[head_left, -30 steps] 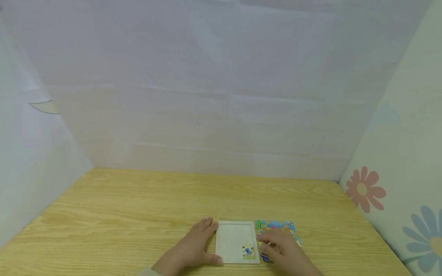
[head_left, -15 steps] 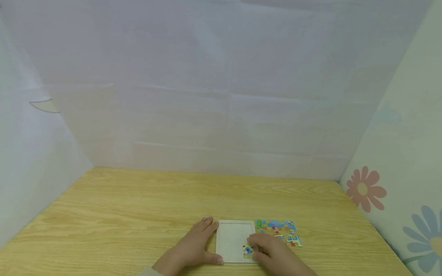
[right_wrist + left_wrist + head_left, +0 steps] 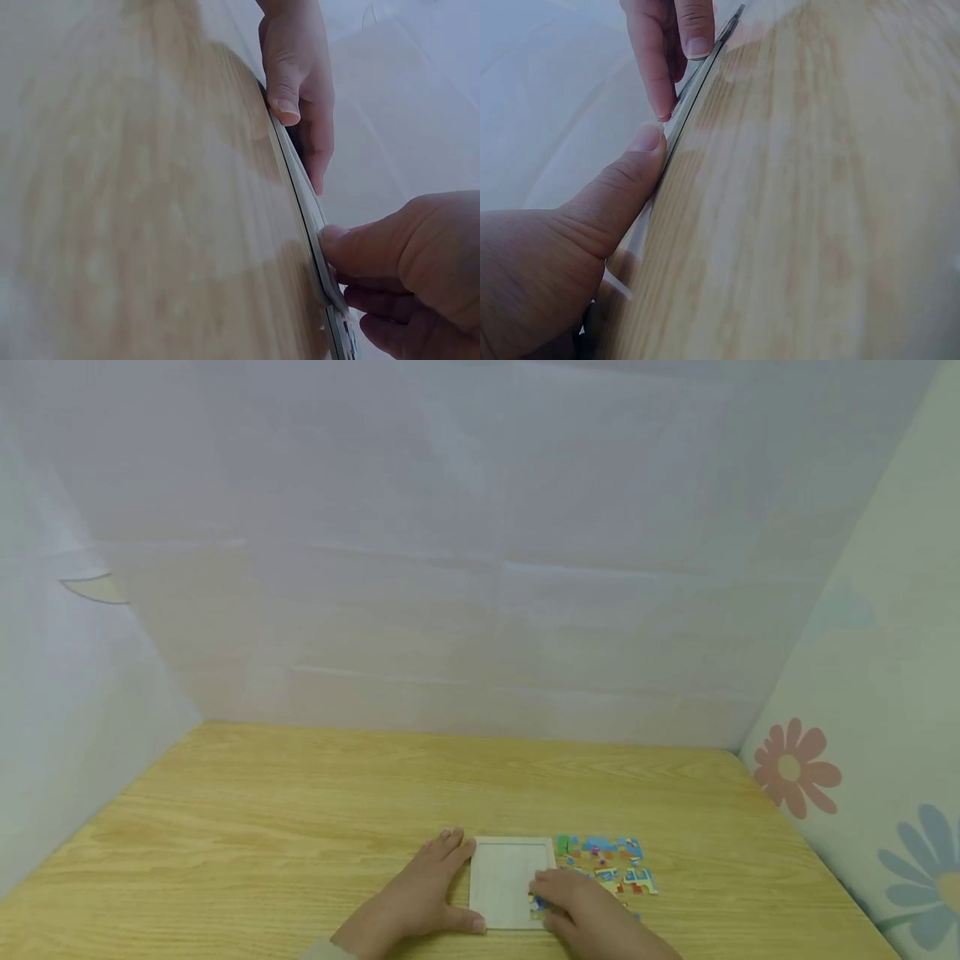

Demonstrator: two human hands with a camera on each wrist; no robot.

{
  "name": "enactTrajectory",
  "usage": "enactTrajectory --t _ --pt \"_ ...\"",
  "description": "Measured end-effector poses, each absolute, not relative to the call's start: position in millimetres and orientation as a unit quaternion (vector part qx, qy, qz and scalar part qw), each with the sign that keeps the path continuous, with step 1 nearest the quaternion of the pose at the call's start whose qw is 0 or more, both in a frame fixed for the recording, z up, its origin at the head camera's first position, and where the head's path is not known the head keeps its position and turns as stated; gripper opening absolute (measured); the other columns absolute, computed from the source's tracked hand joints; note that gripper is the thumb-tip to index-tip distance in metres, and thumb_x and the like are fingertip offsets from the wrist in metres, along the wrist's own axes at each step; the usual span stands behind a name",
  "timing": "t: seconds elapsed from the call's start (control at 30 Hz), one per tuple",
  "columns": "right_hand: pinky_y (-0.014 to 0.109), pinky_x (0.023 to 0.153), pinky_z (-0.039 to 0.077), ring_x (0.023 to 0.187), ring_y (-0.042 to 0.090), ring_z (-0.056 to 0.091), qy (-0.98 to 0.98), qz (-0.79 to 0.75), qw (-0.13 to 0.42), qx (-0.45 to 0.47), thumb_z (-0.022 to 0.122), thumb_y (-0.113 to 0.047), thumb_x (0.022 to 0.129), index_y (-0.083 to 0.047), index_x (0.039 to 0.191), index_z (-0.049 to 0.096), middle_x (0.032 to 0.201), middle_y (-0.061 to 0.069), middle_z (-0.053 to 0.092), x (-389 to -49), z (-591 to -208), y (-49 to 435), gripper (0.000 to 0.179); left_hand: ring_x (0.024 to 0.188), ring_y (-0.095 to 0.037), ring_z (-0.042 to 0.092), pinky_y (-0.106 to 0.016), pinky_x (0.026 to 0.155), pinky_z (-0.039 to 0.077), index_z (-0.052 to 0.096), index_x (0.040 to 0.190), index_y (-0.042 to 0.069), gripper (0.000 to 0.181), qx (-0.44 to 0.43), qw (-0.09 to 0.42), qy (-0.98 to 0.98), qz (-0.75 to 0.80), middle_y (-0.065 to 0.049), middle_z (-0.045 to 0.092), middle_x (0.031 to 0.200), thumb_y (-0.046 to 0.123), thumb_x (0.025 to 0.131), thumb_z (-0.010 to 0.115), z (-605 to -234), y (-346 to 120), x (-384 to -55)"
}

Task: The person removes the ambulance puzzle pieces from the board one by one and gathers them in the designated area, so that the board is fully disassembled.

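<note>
A pale puzzle tray (image 3: 498, 885) lies flat on the table. My left hand (image 3: 423, 893) rests along its left side, fingers spread, with the thumb at the near left corner. Bent over the tray's near right corner, my right hand (image 3: 585, 910) pinches a puzzle piece, mostly hidden under the fingers. A blue and yellow puzzle piece (image 3: 536, 906) sits inside the tray, partly covered by those fingers. In the right wrist view, the right thumb (image 3: 334, 236) lies right at the tray's rim. Loose puzzle pieces (image 3: 600, 845) lie close beside the tray's right side.
The wood-grain table (image 3: 300, 793) extends left and back from the tray. Pale fabric walls (image 3: 480, 610) surround it at the back and sides. Large printed flowers (image 3: 787, 768) mark the right wall.
My right hand has moved left from the loose pieces onto the tray's near right corner, uncovering several pieces and bringing one along. My left hand has stayed put.
</note>
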State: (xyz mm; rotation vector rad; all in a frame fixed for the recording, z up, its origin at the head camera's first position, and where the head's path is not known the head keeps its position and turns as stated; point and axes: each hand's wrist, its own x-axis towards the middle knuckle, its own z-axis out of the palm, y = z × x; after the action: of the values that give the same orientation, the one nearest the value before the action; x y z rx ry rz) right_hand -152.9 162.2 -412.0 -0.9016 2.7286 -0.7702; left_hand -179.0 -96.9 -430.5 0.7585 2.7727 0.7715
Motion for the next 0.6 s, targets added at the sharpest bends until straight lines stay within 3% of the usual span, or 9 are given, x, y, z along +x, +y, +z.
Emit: enactTrajectory --t 0.3,0.6 --pt "0.045 0.093 0.047 0.112 0.029 0.056 0.913 -0.230 0.050 -0.334 0.062 -0.013 0.087 -0.003 0.117 0.062 0.120 0.010 0.062 -153.8 -410.1 160.5 0.031 0.139 -0.038 0.017 -0.055 0.112 0.016 0.034 0.142 0.004 0.103 0.254 0.083 0.928 0.258 -0.019 0.023 0.151 0.066 0.065 0.066 -429.4 -97.0 -180.1" --pt "0.030 0.083 0.050 0.097 0.008 0.053 0.906 -0.265 0.043 -0.327 0.066 -0.010 0.083 -0.012 0.102 0.063 0.104 -0.009 0.059 -158.7 -411.3 157.8 0.020 0.139 -0.038 0.017 -0.055 0.112 0.016 0.035 0.142 0.004 0.103 0.249 0.083 0.928 0.264 -0.019 0.023 0.151 0.064 0.065 0.068 -428.5 -96.7 -179.0"
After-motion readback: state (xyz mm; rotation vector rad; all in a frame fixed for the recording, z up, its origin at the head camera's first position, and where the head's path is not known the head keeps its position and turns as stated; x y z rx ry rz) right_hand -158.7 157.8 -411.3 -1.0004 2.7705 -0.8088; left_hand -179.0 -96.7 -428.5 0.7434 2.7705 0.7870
